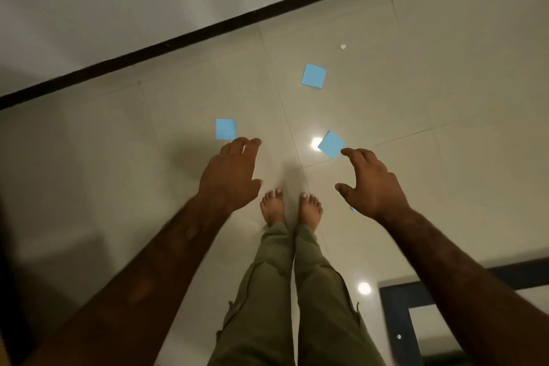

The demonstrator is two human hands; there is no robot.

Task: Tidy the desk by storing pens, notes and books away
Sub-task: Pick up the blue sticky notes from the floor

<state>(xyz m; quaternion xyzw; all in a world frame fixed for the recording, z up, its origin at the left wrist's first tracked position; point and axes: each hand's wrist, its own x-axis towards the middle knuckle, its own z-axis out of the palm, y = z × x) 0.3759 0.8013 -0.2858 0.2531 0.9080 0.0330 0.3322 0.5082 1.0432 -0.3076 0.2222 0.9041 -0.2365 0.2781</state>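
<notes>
- Floor (445,83): pale glossy tile, with a dark skirting (178,41) well beyond the feet (291,208).
- Left hand (228,175): ahead-left of the feet, fingers relaxed, holding nothing.
- Right hand (371,184): ahead-right of the feet, fingers loosely spread, holding nothing.
- Three blue notes lie flat ahead of the feet.
  - Left note (226,129): just past the left fingertips.
  - Right note (331,144): at the right fingertips; can't tell if they touch.
  - Far note (314,76): well ahead of the feet.
- White scrap (343,46): farthest ahead of the feet.
- Blue sliver (353,209): just right of the feet, mostly hidden by the right hand. Possibly a fourth note.
- Step: collecting notes off the floor, none in hand yet. No pens or books in view.
- Next: crouch lower and take the two near notes. Flat paper on slick tile likely needs a fingertip slide or a nail under an edge. The far note probably needs a step forward.
</notes>
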